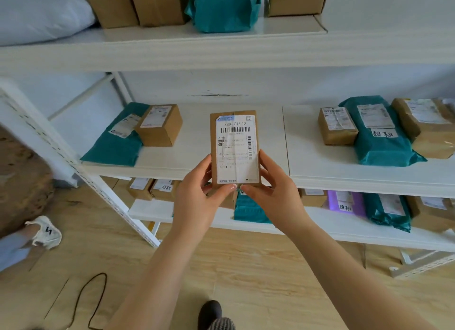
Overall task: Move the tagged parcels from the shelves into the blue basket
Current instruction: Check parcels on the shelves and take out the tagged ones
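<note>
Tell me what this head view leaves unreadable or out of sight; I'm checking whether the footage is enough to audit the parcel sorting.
- Blue basket: nowhere in the head view.
- Held parcel, between left hand and right hand: the label's small print is too blurred to read.
- Bottom-shelf parcels: partly hidden behind the hands and the middle shelf.
- Top-shelf boxes: cut off by the upper edge.

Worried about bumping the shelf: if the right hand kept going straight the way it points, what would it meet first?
The right hand points up and forward, clamped on the held parcel. Beyond it, probably the bare middle shelf board between the parcels; depth is unclear.
</note>
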